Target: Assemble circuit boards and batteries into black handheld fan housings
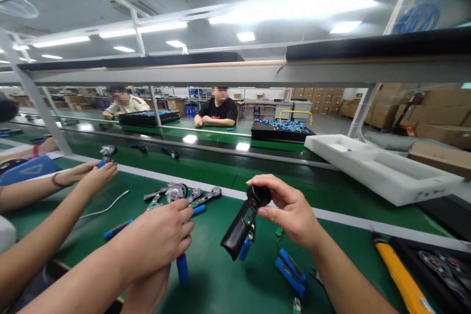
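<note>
- Right hand (289,211): a black plastic housing (240,229) is being pinched at its round cap between the thumb and fingers, narrowly set.
- Left hand (156,240): the fingers are being kept curled closed, apparently around a blue handle (182,269) showing beneath the fist; the grip itself is hidden.
- Black plastic housing: it is being held up, clear of the bench, just right of the left hand, with a blue part (245,250) showing at its lower end.
- Step in hand (judged): the housing is being handled and inspected between both hands.
- Next move (judged): a steady hold on the housing is being called for, with its lower end kept in view.
- Left of the housing: metal-headed tools (180,194) are being left lying on a green bench mat (217,284).
- Farther left: a metal-headed tool (107,153) is being held by a co-worker's hands (97,177).
- Right of the housing: a white foam tray (379,169) and a yellow-handled screwdriver (401,274) are being left on the bench.
</note>
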A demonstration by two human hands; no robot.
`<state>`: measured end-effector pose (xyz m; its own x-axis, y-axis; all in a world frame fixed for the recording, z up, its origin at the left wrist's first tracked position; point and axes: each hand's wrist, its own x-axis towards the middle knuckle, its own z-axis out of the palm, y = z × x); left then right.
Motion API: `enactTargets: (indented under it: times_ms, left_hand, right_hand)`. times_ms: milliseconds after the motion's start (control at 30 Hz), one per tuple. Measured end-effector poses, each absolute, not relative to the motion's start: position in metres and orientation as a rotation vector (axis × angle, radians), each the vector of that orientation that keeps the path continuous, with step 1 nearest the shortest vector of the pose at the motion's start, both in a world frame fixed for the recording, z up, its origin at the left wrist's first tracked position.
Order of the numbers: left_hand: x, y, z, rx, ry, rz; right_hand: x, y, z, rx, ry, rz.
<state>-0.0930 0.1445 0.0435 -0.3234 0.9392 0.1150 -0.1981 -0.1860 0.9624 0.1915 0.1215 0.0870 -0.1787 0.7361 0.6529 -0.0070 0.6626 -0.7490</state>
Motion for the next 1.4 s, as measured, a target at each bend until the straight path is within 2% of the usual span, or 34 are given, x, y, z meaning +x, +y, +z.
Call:
enactTargets:
  times_ms: [67,167,267,367,467,567,767,933,1100,1267,1400]
  left_hand:
    - [-0.092,0.143,0.043,0.999,1.109,1.671]
    - [-0.093,0.136,0.041,1.139,1.046,1.951]
    - [-0.09,0.121,0.031,1.314,1.196,2.136]
    - [-0.07,0.103,0.021,1.423,1.202,1.758]
    - [-0.037,0.089,0.025,1.393,0.896,1.342]
    - [-0.012,0.084,0.035,1.344,0.631,1.075]
    - [-0.013,0.081,0.046,1.215,0.815,1.154]
    - [-0.02,0.08,0.048,1.314,0.947,1.171]
    - [-0.024,0.082,0.044,1.328,0.835,1.044]
    - [-0.028,0.083,0.042,1.19,0.789,1.038]
    - [-0.033,0.08,0.04,1.26,0.751,1.071]
  right_hand:
    - [0.191,0.121,0.087,-0.6,-1.628,0.751]
    - [0.19,0.122,0.088,-0.585,-1.617,0.765]
    - [0.187,0.121,0.089,-0.572,-1.613,0.775]
    - [0.18,0.12,0.088,-0.548,-1.621,0.821]
    - [0.173,0.117,0.085,-0.53,-1.632,0.869]
    - [0.169,0.117,0.08,-0.517,-1.619,0.96]
    - [0.164,0.13,0.06,-0.297,-1.371,1.466]
    - [0.15,0.139,0.039,-0.223,-1.236,1.625]
    - [0.144,0.135,0.042,-0.292,-1.318,1.499]
    - [0.141,0.108,0.069,-0.488,-1.769,0.795]
    - [0.136,0.086,0.086,-0.477,-1.94,0.503]
